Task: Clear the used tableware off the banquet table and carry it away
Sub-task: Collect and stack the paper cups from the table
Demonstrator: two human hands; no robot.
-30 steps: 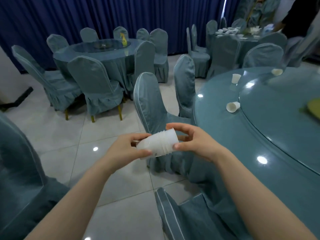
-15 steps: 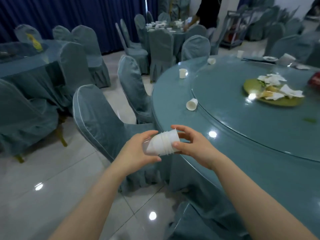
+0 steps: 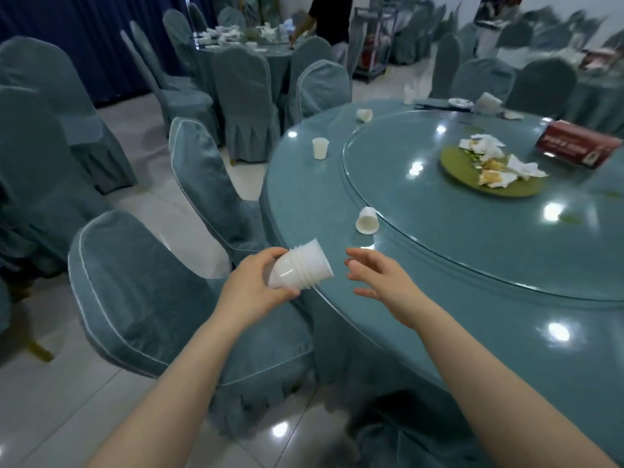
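My left hand (image 3: 251,287) grips a stack of white plastic cups (image 3: 300,269), held sideways at the near edge of the round teal banquet table (image 3: 439,298). Just right of the stack, my right hand (image 3: 374,278) is open over the table edge, holding nothing. A tipped white cup (image 3: 367,220) lies a short way beyond it by the glass turntable's rim. An upright cup (image 3: 320,148) and another tipped cup (image 3: 364,115) sit farther along the table. A green plate (image 3: 486,179) with crumpled napkins rests on the turntable.
A red box (image 3: 579,147) lies on the turntable's far right. More cups, dishes and chopsticks (image 3: 472,104) sit at the far edge. Covered chairs (image 3: 162,298) crowd the table's left side. A person (image 3: 329,21) stands by another set table (image 3: 243,42) at the back.
My right hand has let go of the cup stack and opened beside it. The view has swung right and closer to the table, bringing the plate and red box into sight.
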